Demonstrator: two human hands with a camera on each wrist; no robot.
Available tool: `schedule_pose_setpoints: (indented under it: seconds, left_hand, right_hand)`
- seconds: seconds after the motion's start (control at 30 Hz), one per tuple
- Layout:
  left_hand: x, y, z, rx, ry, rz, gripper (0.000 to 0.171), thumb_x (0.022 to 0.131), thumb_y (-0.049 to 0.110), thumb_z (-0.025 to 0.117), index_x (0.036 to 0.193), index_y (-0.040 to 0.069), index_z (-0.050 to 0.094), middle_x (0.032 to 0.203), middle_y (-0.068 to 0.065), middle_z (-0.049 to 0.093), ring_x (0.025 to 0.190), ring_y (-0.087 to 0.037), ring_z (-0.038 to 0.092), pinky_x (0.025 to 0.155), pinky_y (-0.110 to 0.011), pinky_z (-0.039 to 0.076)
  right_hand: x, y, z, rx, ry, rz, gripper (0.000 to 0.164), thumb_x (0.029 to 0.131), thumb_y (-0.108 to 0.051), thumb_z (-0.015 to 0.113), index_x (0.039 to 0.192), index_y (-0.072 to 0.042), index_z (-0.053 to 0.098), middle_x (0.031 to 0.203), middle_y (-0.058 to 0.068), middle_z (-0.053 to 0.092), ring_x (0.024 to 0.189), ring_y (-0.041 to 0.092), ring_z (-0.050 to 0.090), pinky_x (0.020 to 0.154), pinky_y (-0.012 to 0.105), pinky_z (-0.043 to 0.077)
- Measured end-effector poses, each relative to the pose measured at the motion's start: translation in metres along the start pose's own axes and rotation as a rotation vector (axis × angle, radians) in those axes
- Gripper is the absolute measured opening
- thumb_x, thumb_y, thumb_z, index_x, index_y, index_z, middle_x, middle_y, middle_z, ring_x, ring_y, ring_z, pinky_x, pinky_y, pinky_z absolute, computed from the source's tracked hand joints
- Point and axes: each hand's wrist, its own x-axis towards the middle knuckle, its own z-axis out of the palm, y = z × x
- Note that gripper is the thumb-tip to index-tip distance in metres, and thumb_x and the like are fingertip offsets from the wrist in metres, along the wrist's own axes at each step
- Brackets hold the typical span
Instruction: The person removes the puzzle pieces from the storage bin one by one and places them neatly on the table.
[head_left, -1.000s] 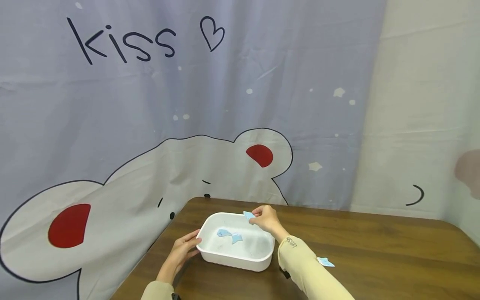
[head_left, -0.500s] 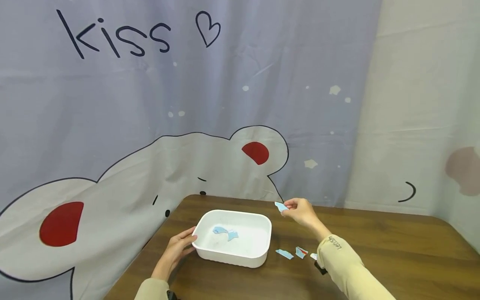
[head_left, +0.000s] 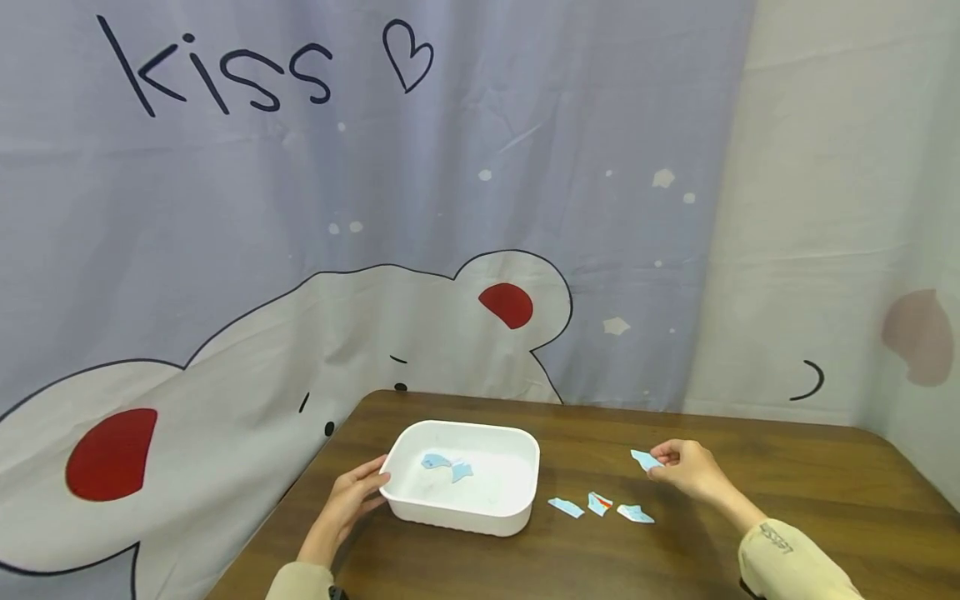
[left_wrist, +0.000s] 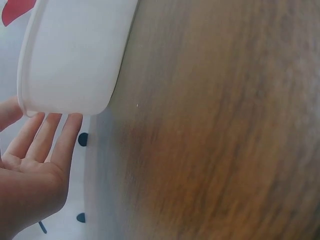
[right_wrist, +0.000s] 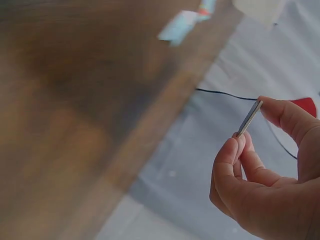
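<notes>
at left, your left hand [head_left: 347, 502] holds the white tub [head_left: 459, 515] by its left rim, thumb and fingers slightly parted; two blue pieces [head_left: 436, 461] inside. right of it, three loose pieces [head_left: 636, 514] on the wooden table [head_left: 817, 479]. farthest right, your right hand [head_left: 693, 472] pinches a light-blue piece [head_left: 644, 460], fingertips nearly together.

Wood-grained brown across the worktop [head_left: 810, 492]; white on the tub [head_left: 457, 518] toward its left edge; pale blue on the pieces [head_left: 634, 514], red-streaked on one.

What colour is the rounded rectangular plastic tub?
The tub is plain white, best seen in the head view.
</notes>
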Motion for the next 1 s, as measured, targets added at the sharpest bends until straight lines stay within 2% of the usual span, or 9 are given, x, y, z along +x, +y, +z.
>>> schedule_pose_setpoints:
  seconds: [0.2,0.4,0.63,1.0]
  left_hand:
    - [-0.005,-0.001,-0.007,0.007,0.014,-0.019,0.053,0.093,0.011,0.061,0.141,-0.006,0.045,0.146,-0.028,0.045,0.112,-0.025,0.063,0.094,-0.044,0.057]
    - [-0.008,0.001,-0.011,-0.002,0.012,-0.012,0.054,0.093,0.01,0.06,0.142,-0.007,0.044,0.147,-0.029,0.044,0.113,-0.025,0.063,0.094,-0.041,0.057]
    - [-0.006,0.001,-0.009,0.0,0.015,-0.014,0.054,0.093,0.012,0.062,0.141,-0.006,0.046,0.147,-0.028,0.044,0.111,-0.022,0.063,0.094,-0.042,0.058]
    - [-0.002,0.003,-0.003,-0.009,0.017,-0.012,0.053,0.092,0.011,0.063,0.14,-0.007,0.047,0.146,-0.028,0.045,0.105,-0.017,0.064,0.093,-0.041,0.058]
  right_hand:
    - [-0.015,0.019,0.005,-0.028,-0.037,0.031,0.033,0.076,-0.007,0.073,0.102,0.012,0.064,0.091,0.012,0.069,0.083,0.02,0.064,0.068,0.027,0.054]
    - [-0.018,0.025,0.016,-0.043,-0.043,0.058,0.03,0.075,-0.007,0.074,0.099,0.009,0.066,0.088,0.008,0.068,0.083,0.017,0.061,0.068,0.026,0.051]
    - [-0.023,0.035,0.024,-0.096,-0.057,0.083,0.026,0.073,-0.004,0.075,0.094,0.008,0.066,0.084,0.007,0.066,0.079,0.016,0.059,0.065,0.024,0.048]
    - [-0.029,0.037,0.025,-0.195,-0.041,0.066,0.03,0.07,-0.007,0.077,0.094,0.007,0.065,0.084,0.009,0.069,0.079,0.02,0.062,0.067,0.034,0.05]
